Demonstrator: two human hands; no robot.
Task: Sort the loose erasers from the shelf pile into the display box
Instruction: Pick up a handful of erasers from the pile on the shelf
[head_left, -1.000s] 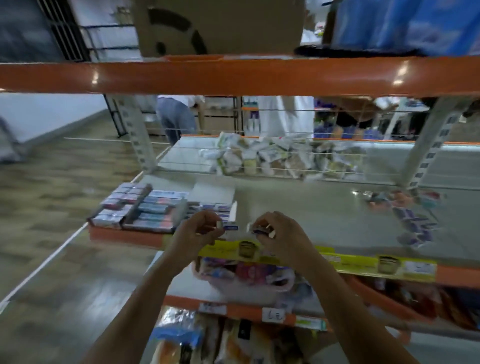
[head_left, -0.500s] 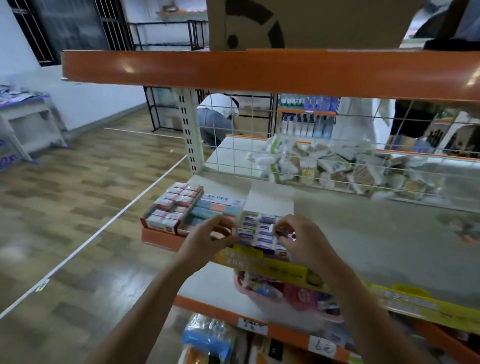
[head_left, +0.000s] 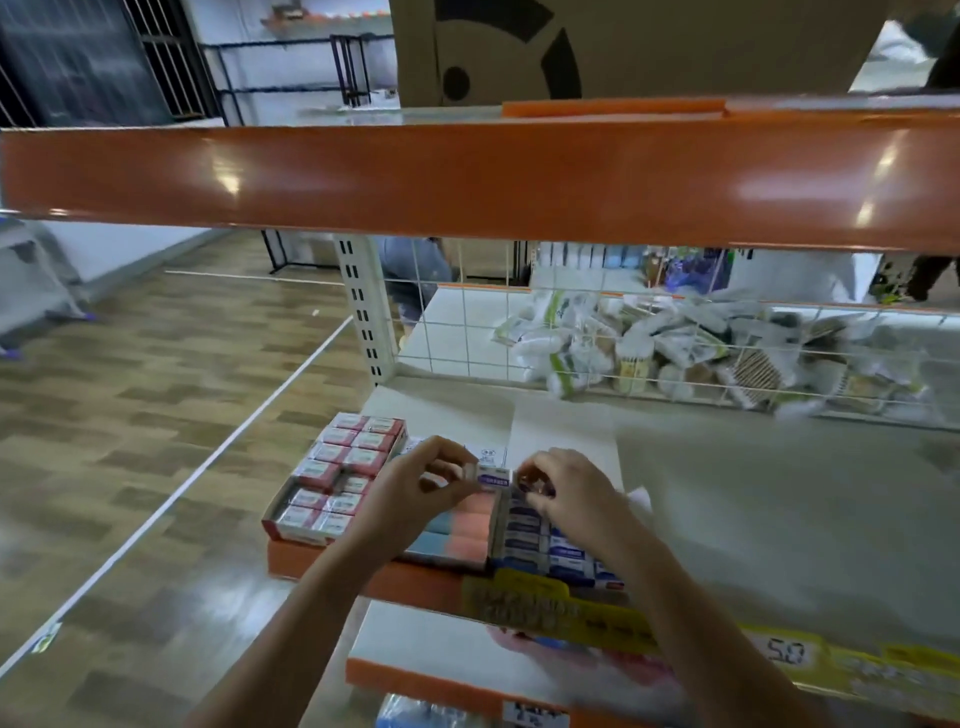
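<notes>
Display box (head_left: 545, 551) at shelf front edge, rows of blue-label erasers inside, partly under right wrist.

Left hand (head_left: 415, 491): fingertips pinch one wrapped eraser (head_left: 492, 475) by short end, just above box's far end.

Right hand (head_left: 566, 493): fingers curled tight over box; what it holds, cannot tell.

Judgement: eraser light, firm, sleeve slick; pinch long flat faces.

Far: bagged goods (head_left: 649, 348) behind wire grid.

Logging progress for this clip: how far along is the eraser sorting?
Done: the display box already holds rows of blue-labelled erasers. In hand: the left hand pinches one eraser above the box; the right hand holds small pieces, too blurred to identify. Left: the loose pile is out of view.
</notes>
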